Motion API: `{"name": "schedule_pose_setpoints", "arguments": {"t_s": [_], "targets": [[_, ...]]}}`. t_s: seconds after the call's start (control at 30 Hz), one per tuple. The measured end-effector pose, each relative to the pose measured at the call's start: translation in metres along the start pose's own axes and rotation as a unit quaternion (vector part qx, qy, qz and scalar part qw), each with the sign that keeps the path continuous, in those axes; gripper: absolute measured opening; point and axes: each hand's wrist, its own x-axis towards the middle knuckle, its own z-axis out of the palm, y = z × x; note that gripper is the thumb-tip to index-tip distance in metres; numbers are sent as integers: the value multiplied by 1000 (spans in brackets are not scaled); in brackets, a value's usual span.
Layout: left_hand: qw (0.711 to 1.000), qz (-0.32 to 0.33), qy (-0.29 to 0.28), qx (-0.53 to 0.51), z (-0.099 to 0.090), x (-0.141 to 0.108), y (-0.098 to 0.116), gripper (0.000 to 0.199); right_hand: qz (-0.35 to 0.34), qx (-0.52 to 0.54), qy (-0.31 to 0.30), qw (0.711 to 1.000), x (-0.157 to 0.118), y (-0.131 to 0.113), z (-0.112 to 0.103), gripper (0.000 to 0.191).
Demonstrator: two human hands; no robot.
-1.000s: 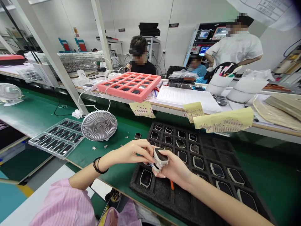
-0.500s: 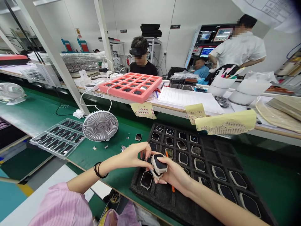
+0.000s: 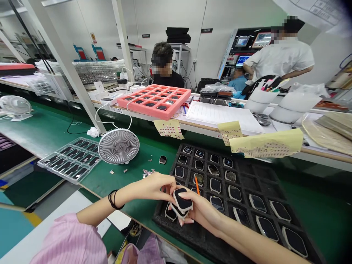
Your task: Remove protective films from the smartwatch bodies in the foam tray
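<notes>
Both my hands hold a squarish smartwatch body [image 3: 182, 202] with a dark top face and a pale rim, just above the near edge of a black foam tray [image 3: 264, 176]. My left hand [image 3: 152, 187] pinches it from the left with the fingertips. My right hand [image 3: 202, 209] supports it from the right and below. A thin orange stick [image 3: 197, 185] rises behind my right hand, its lower end hidden. Several watch bodies sit in the tray's pockets, and a single one [image 3: 162, 160] lies on the green bench mat [image 3: 132, 165] to the left.
A small desk fan [image 3: 118, 146] and a clear tray of dark parts [image 3: 68, 159] stand left of the foam tray. Small metal scraps [image 3: 147, 173] lie nearby. Beyond the bench's divider are a pink foam tray [image 3: 154, 102], yellow sheets [image 3: 266, 143], and two co-workers [image 3: 165, 66].
The orange stick now shows above my right hand instead of below it. The watch body has turned slightly and sits lower in the picture. The background has shifted slightly with my head.
</notes>
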Motion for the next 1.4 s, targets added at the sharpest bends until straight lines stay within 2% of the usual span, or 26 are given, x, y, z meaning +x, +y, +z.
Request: {"name": "schedule_pose_setpoints", "arguments": {"t_s": [0.13, 0.23, 0.3, 0.33, 0.37, 0.4, 0.5, 0.77, 0.87, 0.97, 1.03, 1.1, 1.17, 1.27, 1.4], "targets": [[997, -16, 27, -73, -2, 3, -4, 32, 3, 9, -5, 1000, 5, -3, -1, 43], [988, -58, 50, -132, -16, 6, -29, 34, -6, 30, 15, 999, 7, -10, -3, 51], [984, -133, 114, -44, -25, 7, -56, 30, -16, 40, 37, 998, 6, -16, -6, 55], [976, -176, 121, 37, -27, 6, -71, 27, -18, 42, 46, 998, 4, -18, -7, 57], [963, -222, 113, 106, -28, 4, -85, 22, -19, 43, 52, 998, 3, -20, -9, 58], [955, -247, 102, 130, -28, 3, -97, 18, -17, 43, 54, 997, 2, -21, -10, 58], [945, -278, 77, 151, -23, -2, -121, 16, -17, 41, 53, 998, 0, -21, -13, 60], [944, -315, 55, 82, -23, -2, -142, 9, -15, 57, 55, 997, 8, -18, -18, 60], [944, -316, 73, 51, -26, -1, -132, 11, -25, 67, 43, 996, 7, -20, -19, 60], [956, -249, 153, 29, -26, -1, -93, 21, -25, 77, 35, 996, 6, -22, -20, 59], [967, -79, 244, -7, -22, -1, -56, 19, -18, 85, 22, 996, 6, -23, -20, 57], [968, 83, 236, -4, -17, -1, -22, 11, -18, 92, 5, 996, 7, -23, -19, 55], [958, 181, 221, 22, -11, 1, 2, 8, -24, 96, -14, 995, 7, -23, -18, 50], [940, 238, 237, 65, -5, 4, 15, 10, -27, 95, -42, 994, 7, -23, -15, 39], [936, 254, 231, 81, -4, 7, 13, 11, -26, 94, -60, 993, 3, -22, -12, 35]]}}
